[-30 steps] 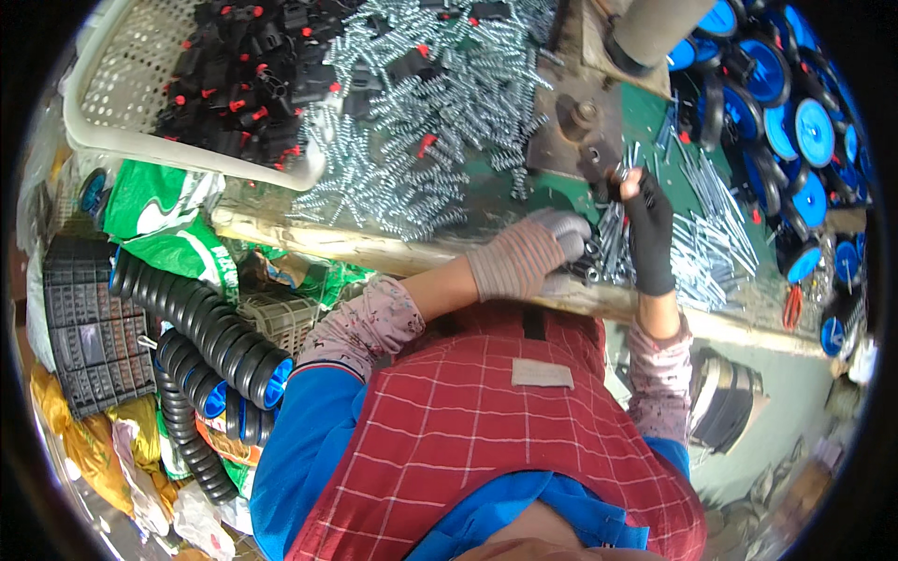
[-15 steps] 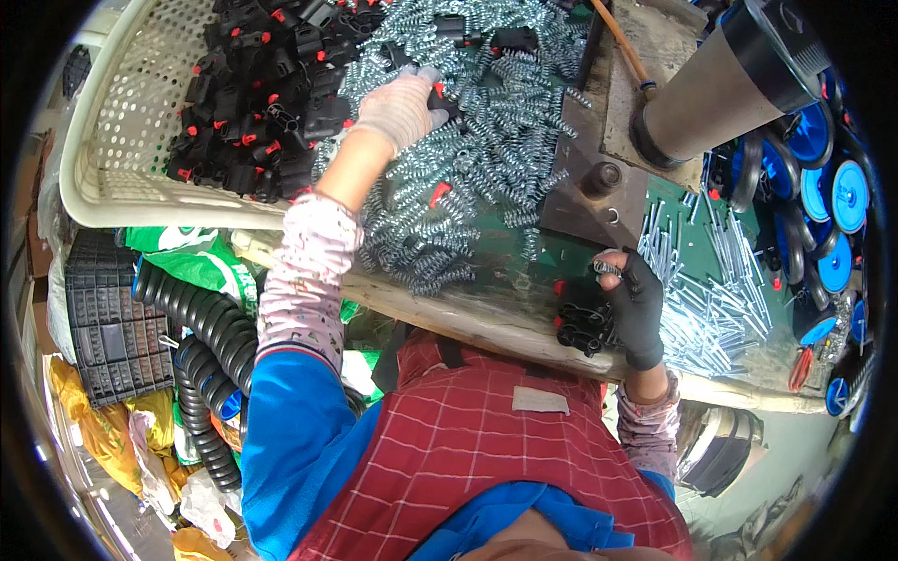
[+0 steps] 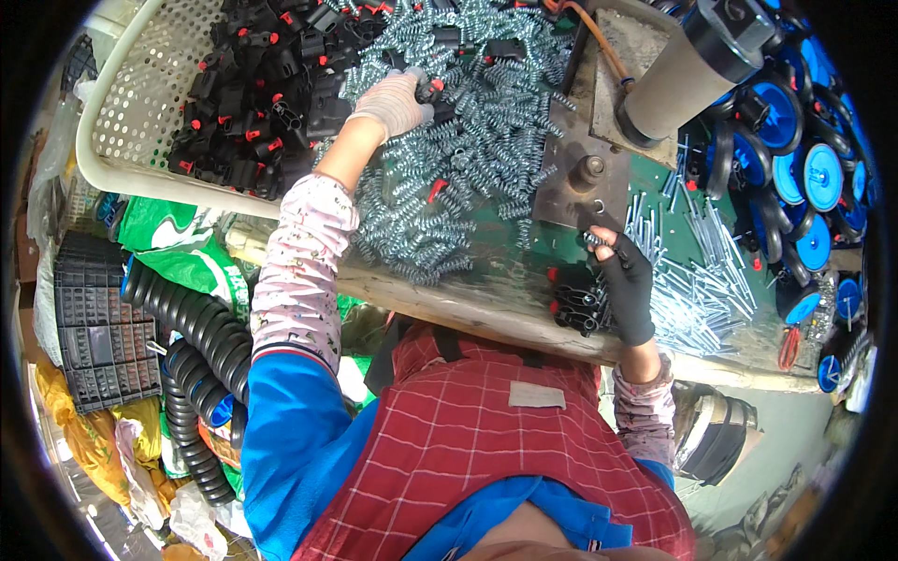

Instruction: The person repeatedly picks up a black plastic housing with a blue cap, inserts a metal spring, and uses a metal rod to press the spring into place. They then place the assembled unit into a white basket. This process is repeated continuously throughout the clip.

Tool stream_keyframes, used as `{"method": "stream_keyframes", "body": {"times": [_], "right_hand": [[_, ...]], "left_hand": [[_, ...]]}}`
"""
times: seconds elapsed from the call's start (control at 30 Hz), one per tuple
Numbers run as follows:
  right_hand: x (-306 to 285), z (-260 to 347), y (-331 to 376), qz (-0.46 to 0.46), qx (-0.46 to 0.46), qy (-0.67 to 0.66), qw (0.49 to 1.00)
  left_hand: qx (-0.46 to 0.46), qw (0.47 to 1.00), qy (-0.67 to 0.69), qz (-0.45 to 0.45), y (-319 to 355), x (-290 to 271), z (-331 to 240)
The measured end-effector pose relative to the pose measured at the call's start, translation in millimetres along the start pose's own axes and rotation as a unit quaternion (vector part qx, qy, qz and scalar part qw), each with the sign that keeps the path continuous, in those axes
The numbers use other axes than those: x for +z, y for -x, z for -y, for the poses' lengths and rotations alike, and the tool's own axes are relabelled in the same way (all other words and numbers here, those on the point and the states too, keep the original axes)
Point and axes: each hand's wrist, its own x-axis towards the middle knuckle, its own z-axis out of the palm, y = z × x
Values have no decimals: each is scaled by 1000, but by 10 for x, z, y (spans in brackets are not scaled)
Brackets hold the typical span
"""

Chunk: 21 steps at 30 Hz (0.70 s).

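Observation:
My left hand [image 3: 391, 103], in a white glove, reaches over the pile of metal coil springs [image 3: 486, 131]. Its fingers are closed around a small black plastic part with a red tab [image 3: 428, 91], mostly hidden by the glove. Near the table's front edge is my right hand [image 3: 627, 288], in a black fingerless glove. Thumb and finger pinch one coil spring [image 3: 594, 240]. Several black plastic parts [image 3: 578, 301] lie just left of that hand, while loose long metal pins [image 3: 692, 290] spread on its right.
A white perforated basket [image 3: 126, 122] holds black parts with red tabs. Beyond my right hand stand a metal plate with a round post [image 3: 589, 173] and a grey cylinder [image 3: 669, 84]. Blue-and-black wheels [image 3: 776, 122] are heaped at right; stacked black rings [image 3: 192, 313] lie below left.
The whole view has shifted slightly. My left hand has drawn a little left, its fingers around the black part. The right hand still pinches the spring, turned slightly.

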Motion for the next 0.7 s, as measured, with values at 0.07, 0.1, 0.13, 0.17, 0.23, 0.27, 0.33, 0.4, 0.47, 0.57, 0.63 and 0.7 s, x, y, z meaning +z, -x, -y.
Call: {"method": "stream_keyframes", "body": {"times": [0.07,0.1,0.13,0.17,0.23,0.27,0.33,0.4,0.47,0.57,0.63,0.7], "right_hand": [[-12,-8,17,-19,-24,0,1000],[-24,14,30,-27,-37,-1,999],[-8,174,64,-50,-48,25,997],[-43,160,66,-55,-45,12,997],[-128,92,85,-64,-35,-17,997],[-122,148,79,-67,-24,-27,997],[-90,294,38,-32,-38,-6,999],[-71,354,-16,-15,-54,43,997],[-27,380,-97,-13,-94,100,990],[-79,278,-163,-7,-81,69,994],[-188,226,-110,-20,-63,92,994],[-275,216,-42,-28,-46,101,993]], "left_hand": [[-41,998,40,-33,-33,-84,-17],[-63,995,61,-49,-36,-122,-5],[-38,992,60,-107,-51,-74,95],[-14,986,88,-143,106,-134,68],[122,961,145,-203,482,-175,-94],[158,950,208,-172,724,-164,-287],[233,934,239,-123,1118,-4,-624],[322,918,228,-49,1277,261,-827],[359,902,216,103,1367,456,-1051],[479,868,119,46,1351,697,-1344],[485,868,106,1,1340,802,-1542],[488,870,58,-25,1351,946,-1682]]}}
